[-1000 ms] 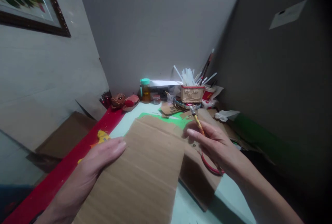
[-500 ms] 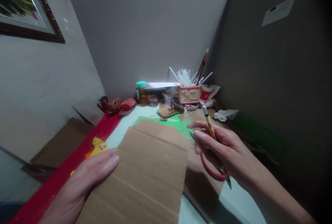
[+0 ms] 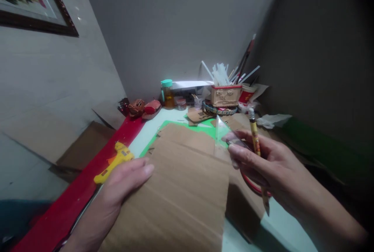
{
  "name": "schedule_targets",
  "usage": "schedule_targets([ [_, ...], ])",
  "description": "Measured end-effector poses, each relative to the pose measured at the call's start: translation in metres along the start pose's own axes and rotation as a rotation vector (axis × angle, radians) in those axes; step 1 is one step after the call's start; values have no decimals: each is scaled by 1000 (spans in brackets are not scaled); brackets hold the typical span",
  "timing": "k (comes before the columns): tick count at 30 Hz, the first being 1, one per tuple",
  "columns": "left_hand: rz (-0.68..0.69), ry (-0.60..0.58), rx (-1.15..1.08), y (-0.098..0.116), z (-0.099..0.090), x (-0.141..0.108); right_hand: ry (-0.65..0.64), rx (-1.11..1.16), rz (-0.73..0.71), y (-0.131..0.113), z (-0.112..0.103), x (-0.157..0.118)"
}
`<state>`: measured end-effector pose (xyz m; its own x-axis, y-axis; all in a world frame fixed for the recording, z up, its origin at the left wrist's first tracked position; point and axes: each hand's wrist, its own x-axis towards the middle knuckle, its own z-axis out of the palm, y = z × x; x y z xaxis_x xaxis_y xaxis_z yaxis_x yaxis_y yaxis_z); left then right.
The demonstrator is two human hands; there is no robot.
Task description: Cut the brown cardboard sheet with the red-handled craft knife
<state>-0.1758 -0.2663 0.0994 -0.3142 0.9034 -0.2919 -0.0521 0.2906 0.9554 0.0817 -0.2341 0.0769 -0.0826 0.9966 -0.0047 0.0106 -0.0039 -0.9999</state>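
My left hand grips a brown cardboard sheet by its left edge, thumb on top. The sheet is tilted above the table. My right hand is closed around a clear triangular set square and a yellow patterned pencil, whose sharpened tip points down below the palm. Beneath those fingers shows a red loop, looking like a scissors handle, partly hidden by the hand. A yellow glue gun lies just beyond my left hand. Another cardboard piece shows behind the sheet.
A green cutting mat lies under the cardboard. At the back stand a box of white sticks, an amber bottle with a teal lid and a red cup. A red strip runs along the table's left side.
The view has tipped down and shifted left, so the shelf is out of sight and more of the glue gun shows. Both hands keep hold of their things.
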Motion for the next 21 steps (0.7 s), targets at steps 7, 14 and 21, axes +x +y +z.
schedule_targets([
  [7,29,-190,-27,-5,1,9,-179,70,67,3,16,-1],
  [14,-6,-346,-151,-12,6,9,-208,8,52,11,15,1],
  [21,-235,-375,-177,-19,-10,4,-111,51,26,12,14,-1],
])
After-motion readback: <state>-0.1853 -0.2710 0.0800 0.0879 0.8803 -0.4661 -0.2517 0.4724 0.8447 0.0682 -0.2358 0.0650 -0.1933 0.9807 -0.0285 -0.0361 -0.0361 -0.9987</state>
